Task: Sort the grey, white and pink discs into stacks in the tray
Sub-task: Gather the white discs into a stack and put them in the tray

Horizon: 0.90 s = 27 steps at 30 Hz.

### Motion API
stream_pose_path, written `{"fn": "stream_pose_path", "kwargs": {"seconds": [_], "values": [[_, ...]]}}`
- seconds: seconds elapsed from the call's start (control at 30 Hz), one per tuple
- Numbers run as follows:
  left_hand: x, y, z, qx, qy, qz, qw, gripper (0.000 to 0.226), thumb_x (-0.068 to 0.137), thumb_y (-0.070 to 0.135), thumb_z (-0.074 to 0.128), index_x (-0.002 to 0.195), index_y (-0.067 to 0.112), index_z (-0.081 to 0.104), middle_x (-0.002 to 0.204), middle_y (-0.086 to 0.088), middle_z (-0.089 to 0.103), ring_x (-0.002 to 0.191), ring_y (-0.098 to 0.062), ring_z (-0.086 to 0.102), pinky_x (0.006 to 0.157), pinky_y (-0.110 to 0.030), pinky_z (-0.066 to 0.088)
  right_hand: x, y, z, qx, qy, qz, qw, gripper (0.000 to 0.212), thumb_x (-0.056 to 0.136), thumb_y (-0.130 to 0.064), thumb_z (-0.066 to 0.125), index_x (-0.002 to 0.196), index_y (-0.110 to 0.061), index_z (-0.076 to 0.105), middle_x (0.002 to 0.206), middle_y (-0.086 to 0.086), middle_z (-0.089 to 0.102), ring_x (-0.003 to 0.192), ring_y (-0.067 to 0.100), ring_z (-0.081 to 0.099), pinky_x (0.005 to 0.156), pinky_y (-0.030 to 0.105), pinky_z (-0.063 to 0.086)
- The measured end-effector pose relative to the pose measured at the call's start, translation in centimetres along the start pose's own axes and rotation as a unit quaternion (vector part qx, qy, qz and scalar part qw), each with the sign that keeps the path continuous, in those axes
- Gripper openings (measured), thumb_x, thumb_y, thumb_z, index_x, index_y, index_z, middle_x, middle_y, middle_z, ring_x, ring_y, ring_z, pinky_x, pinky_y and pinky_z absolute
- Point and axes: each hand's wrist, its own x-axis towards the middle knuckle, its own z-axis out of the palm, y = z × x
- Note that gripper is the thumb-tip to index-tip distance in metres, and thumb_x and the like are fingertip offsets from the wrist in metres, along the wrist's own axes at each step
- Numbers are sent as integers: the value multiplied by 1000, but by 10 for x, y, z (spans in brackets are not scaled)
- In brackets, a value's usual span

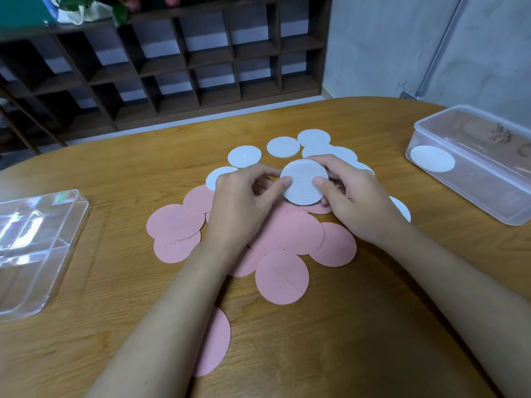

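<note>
Both hands pinch one white disc, lifted over pile mid-table: left hand thumb on its left edge, right hand thumb on right edge, fingers behind, hidden. Faint embossed text on disc, unreadable. Pink discs overlap near side, partly under forearms; white discs far side. Thin, matte, round. Clear plastic tub far right, cut off, holds one white disc. Clear tray left, glare hides dividers. Wood-grain table.
</note>
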Motion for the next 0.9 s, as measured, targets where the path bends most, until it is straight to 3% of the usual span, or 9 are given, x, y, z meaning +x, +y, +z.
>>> {"fn": "stream_pose_path", "kwargs": {"seconds": [0.1, 0.17, 0.3, 0.47, 0.6, 0.67, 0.77, 0.9], "values": [[6, -11, -8, 71, 19, 16, 997, 24, 91, 36, 79, 108, 20, 80, 87, 11, 77, 83, -2, 70, 78, -16, 52, 1, 1, -1, -31, 14, 1, 999, 32, 107, -19, 51, 136, -30, 58, 78, 10, 63, 73, 28, 64, 69, 49, 50], [10, -21, -16, 129, 49, 24, 990, 28, 91, 38, 78, 113, 20, 78, 102, 8, 75, 92, -4, 67, 83, -23, 52, 1, 2, -1, -40, 18, 3, 999, 32, 107, -20, 51, 137, -29, 57, 78, 6, 63, 74, 25, 64, 68, 48, 50], [16, -40, -30, 233, 59, -7, 971, 41, 92, 40, 75, 126, 17, 72, 125, -2, 69, 115, -26, 64, 95, -37, 49, 1, 2, -1, -49, 15, 6, 999, 33, 107, -21, 51, 139, -28, 56, 78, 6, 64, 74, 24, 64, 69, 49, 52], [13, -41, -29, 289, 21, -77, 954, 41, 97, 40, 67, 129, 15, 67, 125, -7, 71, 115, -37, 62, 88, -44, 50, 1, 2, -1, -59, 13, 8, 998, 33, 107, -21, 50, 140, -26, 55, 79, 7, 65, 75, 22, 64, 68, 45, 51], [13, -39, -29, 323, 8, -99, 941, 43, 99, 47, 62, 130, 17, 69, 139, -10, 67, 120, -39, 62, 89, -43, 49, 1, 2, 0, -68, 12, 9, 998, 34, 108, -22, 50, 141, -26, 54, 81, 4, 64, 77, 20, 65, 70, 45, 53], [13, -39, -29, 327, 7, -89, 941, 41, 103, 49, 57, 125, 17, 71, 134, -11, 69, 116, -39, 63, 85, -43, 49, 1, 2, -1, -67, 10, 7, 998, 34, 108, -22, 50, 141, -25, 55, 81, 3, 64, 77, 20, 65, 70, 47, 53], [13, -38, -30, 313, 23, -88, 945, 41, 107, 50, 48, 115, 22, 76, 104, -11, 76, 98, -41, 64, 78, -43, 47, 1, 3, -1, -66, 10, 3, 998, 34, 107, -21, 50, 140, -25, 55, 82, 4, 65, 77, 20, 66, 70, 48, 54], [14, -34, -33, 284, 105, -45, 952, 39, 109, 42, 46, 101, 19, 76, 84, -10, 75, 79, -40, 63, 64, -39, 43, 2, 5, 0, -53, 9, 5, 999, 32, 107, -21, 49, 138, -26, 56, 82, 9, 66, 75, 23, 66, 67, 42, 48]]}}
